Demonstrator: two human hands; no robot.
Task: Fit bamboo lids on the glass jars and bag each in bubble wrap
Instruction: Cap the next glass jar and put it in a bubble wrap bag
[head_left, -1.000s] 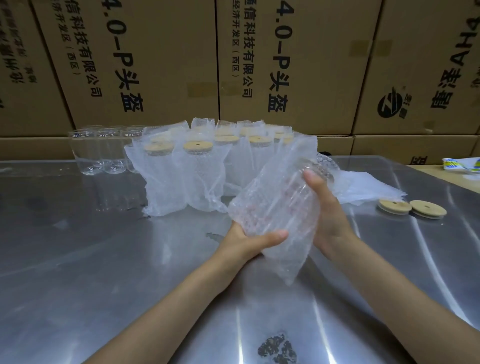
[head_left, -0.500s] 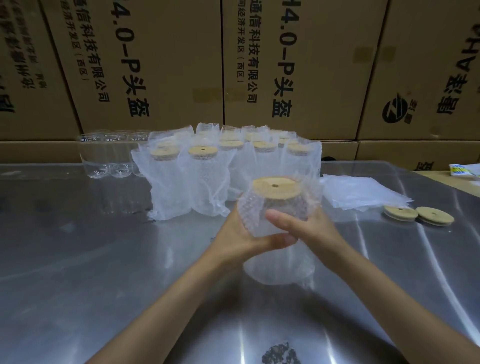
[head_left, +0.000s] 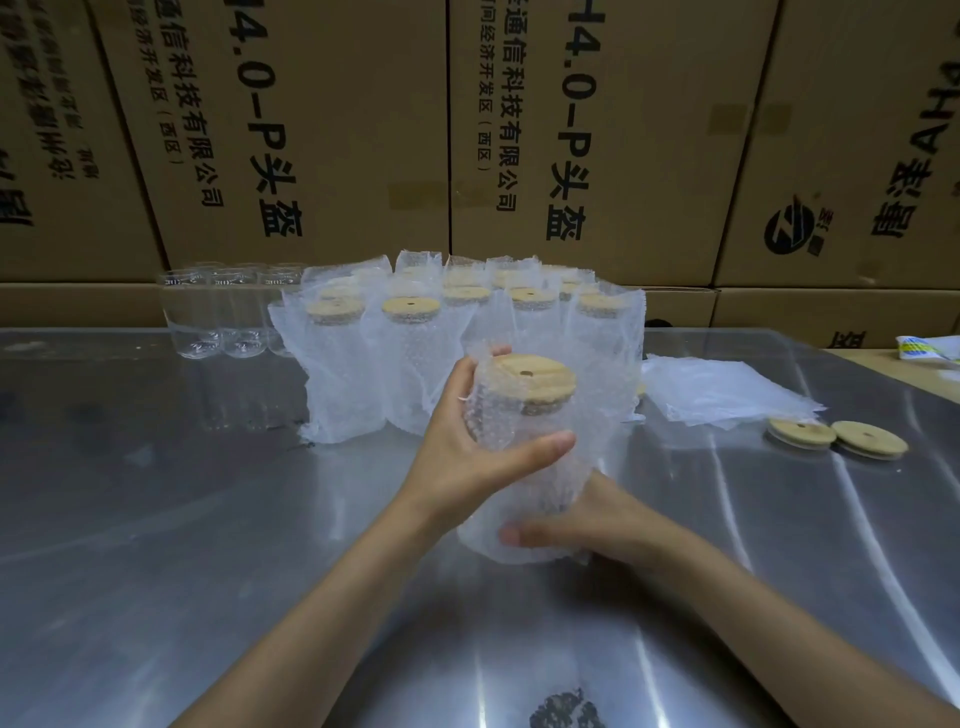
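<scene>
Bamboo lid (head_left: 535, 375) sits on your jar (head_left: 511, 415), upright at frame centre inside its bubble bag (head_left: 524, 499). Left hand (head_left: 462, 457) fingers wrap the jar; right hand (head_left: 587, 525) fingers grip the bag bottom on the steel surface (head_left: 208, 545).

Two loose bamboo lids (head_left: 837, 439), three bare glass jars (head_left: 228, 312).

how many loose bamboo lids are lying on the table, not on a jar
2. One loose lid and a second loose lid lie side by side on the steel table, right of the flat bubble wrap bags. More may be hidden behind the bagged jars.
</scene>
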